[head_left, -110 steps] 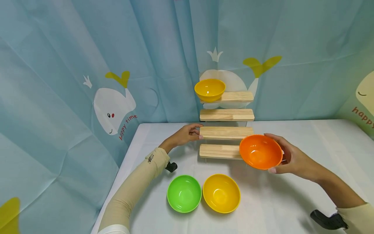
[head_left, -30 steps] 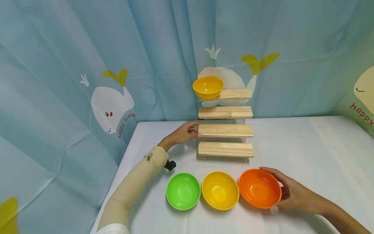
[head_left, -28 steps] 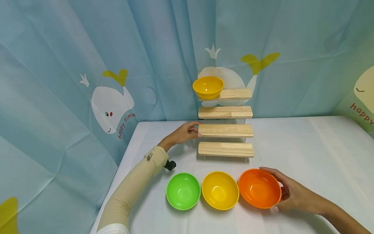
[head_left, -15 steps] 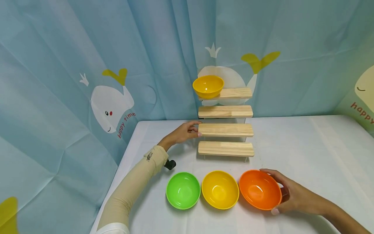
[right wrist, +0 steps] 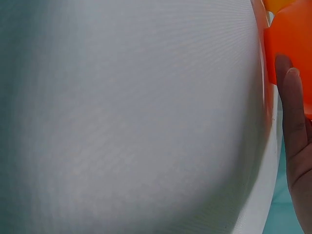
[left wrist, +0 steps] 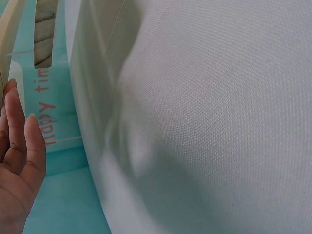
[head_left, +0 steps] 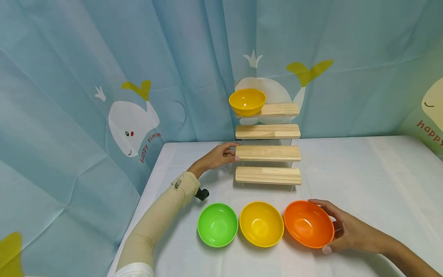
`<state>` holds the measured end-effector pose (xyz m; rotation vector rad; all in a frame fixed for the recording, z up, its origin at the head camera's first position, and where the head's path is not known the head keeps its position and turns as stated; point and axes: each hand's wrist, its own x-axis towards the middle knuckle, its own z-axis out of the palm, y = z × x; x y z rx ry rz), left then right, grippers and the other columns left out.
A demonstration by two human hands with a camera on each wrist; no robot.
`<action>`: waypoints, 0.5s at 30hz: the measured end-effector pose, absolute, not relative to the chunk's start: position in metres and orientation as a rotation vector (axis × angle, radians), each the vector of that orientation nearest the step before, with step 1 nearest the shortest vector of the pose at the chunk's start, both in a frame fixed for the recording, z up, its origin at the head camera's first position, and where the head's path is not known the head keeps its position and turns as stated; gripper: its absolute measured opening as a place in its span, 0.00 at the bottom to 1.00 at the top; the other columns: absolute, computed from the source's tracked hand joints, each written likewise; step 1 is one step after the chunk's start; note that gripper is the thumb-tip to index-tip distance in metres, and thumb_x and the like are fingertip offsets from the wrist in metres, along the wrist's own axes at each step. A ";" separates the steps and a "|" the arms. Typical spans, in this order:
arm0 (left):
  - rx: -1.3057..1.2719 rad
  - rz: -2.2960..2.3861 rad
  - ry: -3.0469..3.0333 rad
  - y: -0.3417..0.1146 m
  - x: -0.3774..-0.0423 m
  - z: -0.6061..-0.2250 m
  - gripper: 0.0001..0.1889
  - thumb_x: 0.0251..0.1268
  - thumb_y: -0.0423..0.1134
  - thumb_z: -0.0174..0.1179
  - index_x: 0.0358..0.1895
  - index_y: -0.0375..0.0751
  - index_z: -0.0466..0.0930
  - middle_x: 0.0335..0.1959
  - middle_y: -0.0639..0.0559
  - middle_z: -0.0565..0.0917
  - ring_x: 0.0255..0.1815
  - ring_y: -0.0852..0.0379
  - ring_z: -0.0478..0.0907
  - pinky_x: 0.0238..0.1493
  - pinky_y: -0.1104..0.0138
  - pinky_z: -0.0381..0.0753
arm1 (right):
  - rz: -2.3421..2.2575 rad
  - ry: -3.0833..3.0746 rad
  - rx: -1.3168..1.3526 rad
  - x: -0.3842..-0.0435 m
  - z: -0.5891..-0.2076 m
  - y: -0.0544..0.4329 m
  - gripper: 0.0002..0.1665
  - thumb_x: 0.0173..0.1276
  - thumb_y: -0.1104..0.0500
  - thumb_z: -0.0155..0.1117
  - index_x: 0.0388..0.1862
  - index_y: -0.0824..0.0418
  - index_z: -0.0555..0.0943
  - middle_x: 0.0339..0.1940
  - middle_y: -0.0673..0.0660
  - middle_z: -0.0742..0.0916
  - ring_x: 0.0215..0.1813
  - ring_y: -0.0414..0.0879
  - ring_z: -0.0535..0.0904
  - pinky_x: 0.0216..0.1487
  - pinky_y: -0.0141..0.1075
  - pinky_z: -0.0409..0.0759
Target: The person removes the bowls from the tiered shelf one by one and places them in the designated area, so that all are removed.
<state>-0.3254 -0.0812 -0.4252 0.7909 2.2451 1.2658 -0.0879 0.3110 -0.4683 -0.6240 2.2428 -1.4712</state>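
Note:
In the head view my right hand holds an orange bowl by its right side, thumb at the near rim and fingers at the far side. The bowl is slightly tilted, right beside a yellow bowl; a green bowl completes the row on the left. My left hand grips the left end of the second-lowest board of a stepped wooden rack. On the rack's top board, at the left, sits a smaller yellow bowl. Part of the orange bowl also shows in the right wrist view.
A white cloth covers the table. Behind it hangs a light blue curtain printed with whales, close to the rack's back. A black wrist-mounted device sticks out below the left sleeve.
Since the oldest frame, my right hand has brought the orange bowl from the rack's lower right toward me, beside the yellow bowl. Over the last second it barely shifts. The left hand stays on the rack.

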 end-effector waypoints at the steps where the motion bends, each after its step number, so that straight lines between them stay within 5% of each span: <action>1: 0.789 1.266 2.242 -0.081 -0.325 -0.425 0.33 0.73 0.44 0.61 0.77 0.46 0.61 0.53 0.43 0.82 0.53 0.51 0.80 0.55 0.61 0.78 | -1.471 2.240 -0.617 -0.088 -0.468 0.311 0.59 0.56 0.66 0.77 0.80 0.56 0.52 0.65 0.27 0.71 0.48 0.45 0.85 0.44 0.36 0.86; 15: 0.783 1.265 2.239 -0.081 -0.324 -0.424 0.34 0.74 0.44 0.60 0.78 0.44 0.59 0.54 0.43 0.82 0.53 0.51 0.79 0.55 0.61 0.78 | -1.495 2.209 -0.656 -0.087 -0.469 0.312 0.59 0.56 0.67 0.75 0.80 0.57 0.51 0.67 0.31 0.71 0.49 0.47 0.84 0.44 0.37 0.85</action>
